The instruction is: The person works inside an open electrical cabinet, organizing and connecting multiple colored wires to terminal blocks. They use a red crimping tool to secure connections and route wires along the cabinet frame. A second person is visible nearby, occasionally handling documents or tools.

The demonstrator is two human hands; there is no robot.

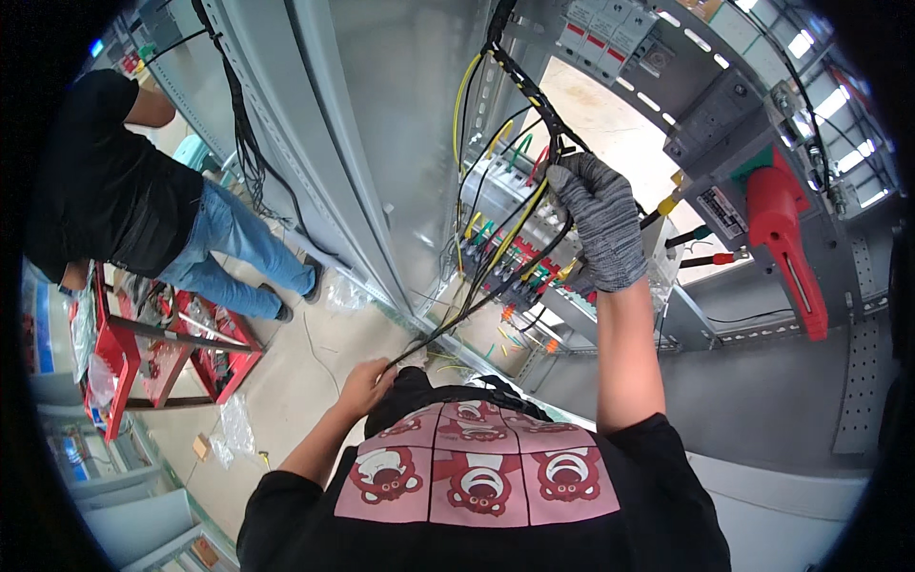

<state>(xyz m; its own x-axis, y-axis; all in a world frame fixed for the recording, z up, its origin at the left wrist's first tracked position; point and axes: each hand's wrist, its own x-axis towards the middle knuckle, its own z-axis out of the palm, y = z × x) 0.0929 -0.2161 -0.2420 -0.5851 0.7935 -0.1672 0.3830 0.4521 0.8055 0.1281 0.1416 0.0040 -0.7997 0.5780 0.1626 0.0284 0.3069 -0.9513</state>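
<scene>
My right hand (pixel 610 229), in a grey knitted glove, closes around a bundle of black and yellow wires (pixel 505 246) at the cabinet opening. The bundle hangs from a taped black harness (pixel 534 93) above. My bare left hand (pixel 367 387) grips the lower end of the black wires (pixel 426 340), pulled down toward my waist. Between the two hands the wires run slanting. Behind them sits a row of terminals (pixel 534 262) with red, green and yellow wires, partly hidden by the bundle.
A red rotary handle (pixel 783 238) juts out at the right, beside a grey switch body (pixel 720 205). White breakers (pixel 605 33) sit at the top. At left, a person in a black shirt (pixel 133 181) stands by a red tool cart (pixel 114 334). Plastic wrap (pixel 234 427) lies on the floor.
</scene>
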